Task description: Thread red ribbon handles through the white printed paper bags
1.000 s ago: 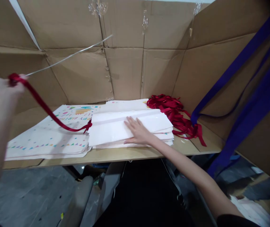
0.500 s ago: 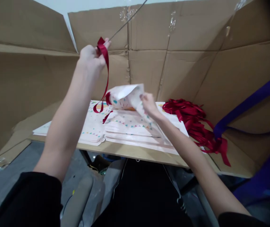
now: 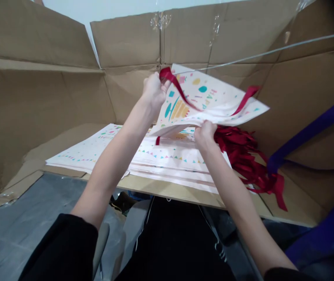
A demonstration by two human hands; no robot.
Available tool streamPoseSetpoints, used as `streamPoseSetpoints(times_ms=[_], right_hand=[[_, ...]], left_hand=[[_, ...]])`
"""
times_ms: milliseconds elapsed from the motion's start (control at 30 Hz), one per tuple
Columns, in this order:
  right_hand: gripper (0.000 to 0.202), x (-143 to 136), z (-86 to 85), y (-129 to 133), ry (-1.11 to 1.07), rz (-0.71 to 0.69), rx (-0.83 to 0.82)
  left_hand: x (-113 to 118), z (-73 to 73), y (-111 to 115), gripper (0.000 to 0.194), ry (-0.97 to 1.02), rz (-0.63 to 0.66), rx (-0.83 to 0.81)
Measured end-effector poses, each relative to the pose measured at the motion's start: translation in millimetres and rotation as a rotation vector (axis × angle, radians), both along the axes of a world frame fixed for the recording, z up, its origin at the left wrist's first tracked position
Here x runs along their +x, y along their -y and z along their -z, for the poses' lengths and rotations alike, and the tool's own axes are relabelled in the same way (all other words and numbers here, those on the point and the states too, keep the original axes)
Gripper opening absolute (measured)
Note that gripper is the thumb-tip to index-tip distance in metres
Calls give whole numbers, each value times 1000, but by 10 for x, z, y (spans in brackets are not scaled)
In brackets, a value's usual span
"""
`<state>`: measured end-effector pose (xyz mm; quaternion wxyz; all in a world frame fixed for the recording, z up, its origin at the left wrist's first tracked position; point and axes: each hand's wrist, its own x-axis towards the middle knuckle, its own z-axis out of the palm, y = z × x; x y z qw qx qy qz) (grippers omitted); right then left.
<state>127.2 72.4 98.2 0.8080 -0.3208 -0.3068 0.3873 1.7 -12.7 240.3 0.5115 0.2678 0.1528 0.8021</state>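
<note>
My left hand (image 3: 156, 88) is raised, its fingers closed round a dark red ribbon (image 3: 181, 89) whose tail hangs across a white printed sheet (image 3: 194, 84). The sheet carries a cake, colourful shapes and the letters "HAPP", and is lifted and tilted. My right hand (image 3: 205, 133) pinches its lower edge. Another red ribbon strip (image 3: 247, 98) lies over the sheet's right part. From near my left hand a thin pale cord (image 3: 260, 54) runs to the upper right; whether my fingers grip it is hidden.
Below the hands lies a stack of similar printed sheets (image 3: 167, 162), with another pile (image 3: 96, 146) to its left. A heap of red ribbons (image 3: 242, 156) sits right on the table (image 3: 178, 192). Cardboard walls (image 3: 131, 93) surround the table, and a purple strap (image 3: 310, 134) crosses at right.
My left hand has moved right and down with the ribbon. My right hand has shifted right, and the sheet now spreads open with its print showing. The cord now slants to the right.
</note>
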Motion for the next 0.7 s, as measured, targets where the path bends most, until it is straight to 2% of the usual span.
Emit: streamPoseSetpoints(times_ms=[67,167,233,267,333,400,467,500,533,567,600,667,700], right_hand=[[31,-123,247,157,-81,-15,-112],[25,-350,568,454,-20,-72,-296],[21,-511,713,668,70,-270,-406],[21,-586,758,772,135,-423,-411],[19,-712,792,968,197,-612,-397],[15,-784,780,1140,265,-815,-362],[14,-784,769,1283,401,-1105,-320],[16,-753,777,1342,509,-1197,-278],[17,-700,798,1392,647,-1197,-211],[16,-624,833,1432,801,-1080,-121],[15,-527,879,1462,951,-852,-17],[19,-276,994,1491,1179,-232,178],[22,-133,1055,1491,1235,49,216]], left_hand=[[56,104,-77,40,-12,47,-69],[127,258,-168,42,1,94,-150],[174,349,-217,44,20,113,-186],[199,387,-238,45,25,128,-196],[248,452,-279,46,29,166,-212],[290,501,-316,46,39,203,-231],[308,543,-347,44,52,235,-253],[304,566,-363,43,57,246,-266],[289,594,-378,42,58,253,-276],[262,629,-394,42,56,258,-286],[224,673,-411,41,55,258,-294],[125,800,-451,40,51,249,-311],[73,883,-474,40,49,246,-323]])
